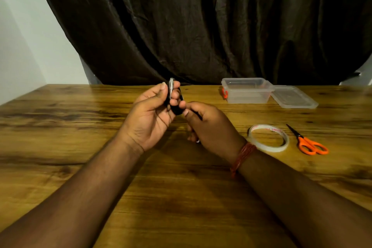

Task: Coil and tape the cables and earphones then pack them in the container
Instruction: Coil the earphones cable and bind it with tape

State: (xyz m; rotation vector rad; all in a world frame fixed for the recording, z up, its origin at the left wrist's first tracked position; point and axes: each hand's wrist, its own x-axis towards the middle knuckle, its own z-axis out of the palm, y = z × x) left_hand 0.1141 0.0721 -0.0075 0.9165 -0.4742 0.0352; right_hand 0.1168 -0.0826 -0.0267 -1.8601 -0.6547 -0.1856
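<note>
Red print on the tape roll's inner ring, too blurred to read. Black cable coil held on edge above the table, long axis roughly upright, silvery plug end at top. Gripped by the left hand, fingers curled round it. Pinched at its lower edge by the right hand. Open container far right, lid beside it; scissors right of the tape, blades pointing away.
</note>
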